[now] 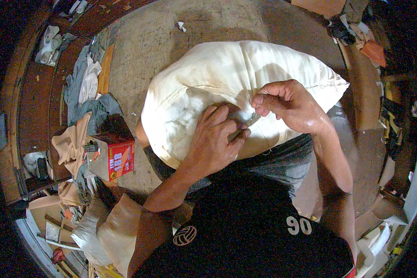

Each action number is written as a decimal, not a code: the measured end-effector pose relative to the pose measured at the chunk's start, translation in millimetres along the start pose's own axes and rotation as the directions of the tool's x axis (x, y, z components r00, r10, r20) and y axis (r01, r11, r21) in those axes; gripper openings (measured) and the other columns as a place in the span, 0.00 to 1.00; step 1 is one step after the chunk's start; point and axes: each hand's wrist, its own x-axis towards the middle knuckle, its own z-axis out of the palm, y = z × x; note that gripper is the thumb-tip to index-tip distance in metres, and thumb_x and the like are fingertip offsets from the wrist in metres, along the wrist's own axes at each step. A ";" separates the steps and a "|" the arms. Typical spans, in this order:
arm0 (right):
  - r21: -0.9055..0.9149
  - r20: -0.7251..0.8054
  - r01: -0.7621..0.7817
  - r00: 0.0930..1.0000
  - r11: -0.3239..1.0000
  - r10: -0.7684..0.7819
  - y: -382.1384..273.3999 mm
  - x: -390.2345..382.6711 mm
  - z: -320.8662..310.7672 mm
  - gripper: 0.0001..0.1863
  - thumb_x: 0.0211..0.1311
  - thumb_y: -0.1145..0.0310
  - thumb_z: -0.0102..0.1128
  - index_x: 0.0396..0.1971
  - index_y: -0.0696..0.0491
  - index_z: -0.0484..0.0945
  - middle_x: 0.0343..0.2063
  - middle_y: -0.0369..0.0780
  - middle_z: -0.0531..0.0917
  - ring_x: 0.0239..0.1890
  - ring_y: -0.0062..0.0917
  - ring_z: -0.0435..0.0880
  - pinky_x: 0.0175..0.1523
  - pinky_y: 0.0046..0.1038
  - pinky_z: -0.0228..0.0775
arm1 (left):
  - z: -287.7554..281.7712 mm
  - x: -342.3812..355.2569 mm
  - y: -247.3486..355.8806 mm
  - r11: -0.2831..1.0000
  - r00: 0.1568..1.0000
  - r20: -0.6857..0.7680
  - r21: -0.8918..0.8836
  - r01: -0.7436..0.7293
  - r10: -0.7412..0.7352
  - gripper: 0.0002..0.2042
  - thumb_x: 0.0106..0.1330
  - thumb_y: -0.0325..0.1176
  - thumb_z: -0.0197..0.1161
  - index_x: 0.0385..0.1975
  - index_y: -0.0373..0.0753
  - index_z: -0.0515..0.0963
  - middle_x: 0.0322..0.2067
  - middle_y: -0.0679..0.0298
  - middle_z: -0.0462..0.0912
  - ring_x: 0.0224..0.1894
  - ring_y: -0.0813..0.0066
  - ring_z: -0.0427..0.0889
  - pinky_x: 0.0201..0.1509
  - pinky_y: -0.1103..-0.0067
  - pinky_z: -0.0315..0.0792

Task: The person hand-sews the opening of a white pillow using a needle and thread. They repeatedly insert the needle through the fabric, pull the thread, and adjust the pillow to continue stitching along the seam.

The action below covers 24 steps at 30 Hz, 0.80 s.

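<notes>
A plump cream-white cushion (282, 60) lies across my lap, its side seam gaping toward the left. Loose white fibre stuffing (183, 116) shows through that gap. My left hand (217, 134) rests at the opening, fingers curled, pinching the cushion's fabric edge. To its right and a little higher, my right hand (287, 104) is closed in a pinch of thumb and forefinger just above the same edge. Whatever thin thing sits in that pinch is too small to name. A short bit of loose thread appears at the cushion's near edge.
A red and grey box (110, 156) stands at the left, beside heaped grey and tan cloths (74, 143). Behind the cushion spreads a worn wooden board (134, 60) with a small white scrap (180, 27) on it. Cluttered shelves line both sides.
</notes>
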 end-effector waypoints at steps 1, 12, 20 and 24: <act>0.003 0.001 -0.016 1.000 1.000 0.016 -1.4 0.0 0.2 0.08 0.72 0.75 0.57 0.39 0.63 0.84 0.29 0.37 0.85 0.34 0.19 0.81 0.43 0.23 0.74 | 0.5 -0.2 -0.8 1.000 1.000 -0.016 -0.010 -0.009 0.009 0.11 0.57 0.35 0.72 0.31 0.35 0.81 0.42 0.49 0.77 0.50 0.45 0.76 0.56 0.57 0.71; -0.036 -0.033 -0.018 0.999 0.999 0.017 -1.2 -1.3 2.2 0.08 0.72 0.76 0.56 0.39 0.62 0.83 0.29 0.36 0.84 0.34 0.18 0.80 0.42 0.23 0.73 | -0.4 0.5 2.0 0.999 1.000 0.004 -0.033 0.031 -0.031 0.07 0.57 0.31 0.70 0.26 0.35 0.82 0.45 0.53 0.79 0.54 0.51 0.76 0.61 0.61 0.69; -0.014 -0.049 -0.001 0.999 1.000 0.001 0.8 -1.5 4.0 0.08 0.73 0.73 0.57 0.38 0.61 0.83 0.28 0.36 0.84 0.33 0.17 0.80 0.41 0.22 0.73 | 0.9 0.1 3.6 1.000 0.999 -0.044 -0.028 0.002 -0.003 0.07 0.56 0.31 0.70 0.25 0.35 0.81 0.44 0.53 0.79 0.53 0.51 0.76 0.60 0.60 0.69; -0.021 -0.037 -0.006 0.999 1.000 0.006 -0.9 -2.4 2.4 0.09 0.72 0.71 0.59 0.39 0.61 0.83 0.29 0.36 0.85 0.33 0.17 0.81 0.41 0.23 0.73 | 1.4 0.1 2.0 0.999 0.999 -0.042 -0.042 0.009 -0.011 0.08 0.57 0.31 0.70 0.25 0.34 0.80 0.42 0.53 0.79 0.52 0.50 0.76 0.59 0.60 0.69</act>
